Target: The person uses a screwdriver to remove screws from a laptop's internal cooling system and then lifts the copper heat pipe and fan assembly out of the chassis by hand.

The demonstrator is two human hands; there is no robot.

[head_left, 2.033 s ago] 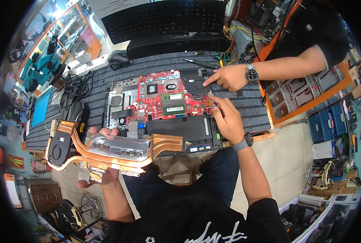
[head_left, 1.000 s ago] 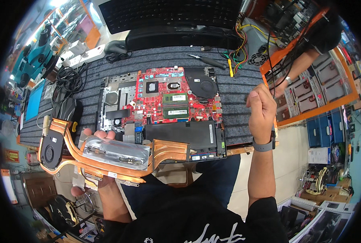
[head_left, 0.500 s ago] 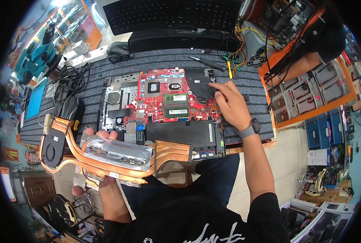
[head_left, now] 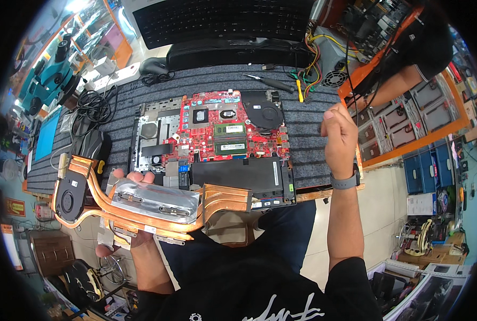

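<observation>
My left hand (head_left: pixel 137 241) is closed around a laptop heatsink (head_left: pixel 158 201), its fingers at the far edge and the palm under it. Copper heat pipes, a silver plate and a black fan (head_left: pixel 68 198) make up the heatsink, which is held above the bench's near edge. Behind it lies an opened laptop base with a red motherboard (head_left: pixel 201 140), two green memory sticks (head_left: pixel 230 138), a black battery (head_left: pixel 235 175) and a second black fan (head_left: pixel 264 114). To the right of the laptop, my right hand (head_left: pixel 339 136) hovers with curled fingers, apart from it; nothing shows in them.
A screwdriver (head_left: pixel 270 82) and a yellow-handled tool (head_left: pixel 300 91) lie behind the laptop. A keyboard (head_left: pixel 222 21) stands at the back. At left are coiled black cables (head_left: pixel 97 104) and a teal microscope (head_left: pixel 48 80). Another person's arm (head_left: pixel 390 88) reaches in at right.
My right hand has pulled back from the laptop's right fan, moving rightward, and its pointing finger has curled in. My left hand still holds the heatsink in nearly the same place.
</observation>
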